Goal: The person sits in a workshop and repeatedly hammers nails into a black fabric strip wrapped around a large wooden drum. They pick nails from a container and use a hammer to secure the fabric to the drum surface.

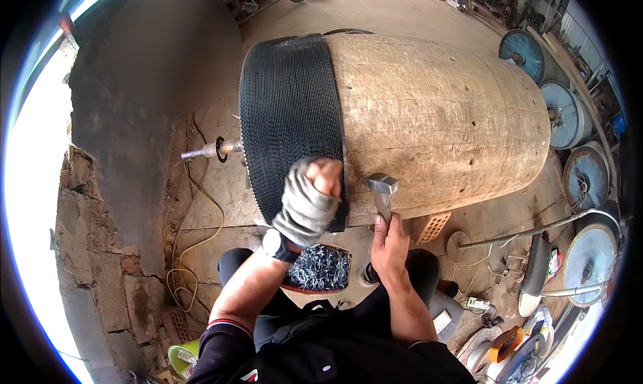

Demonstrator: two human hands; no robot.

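A big wooden drum [429, 109] lies on its side in front of me. Round its left end runs a band of black studded strip [284, 96]. My left hand [311, 196], in a grey fingerless glove, is closed against the band's right edge; whatever its fingertips pinch is hidden. In my right hand [390, 247] is a hammer [382, 191], gripped by its handle. The metal head is close to the bare wood, right of the band. Between my knees stands a container heaped with small metal nails [319, 267].
A metal shaft [211, 148] sticks out of the drum's left end. A yellow cable [213, 233] curls over the floor beside a broken brick wall [87, 230]. Several grey-blue rollers [562, 113] line the right side. A perforated brick [433, 228] sits under the drum.
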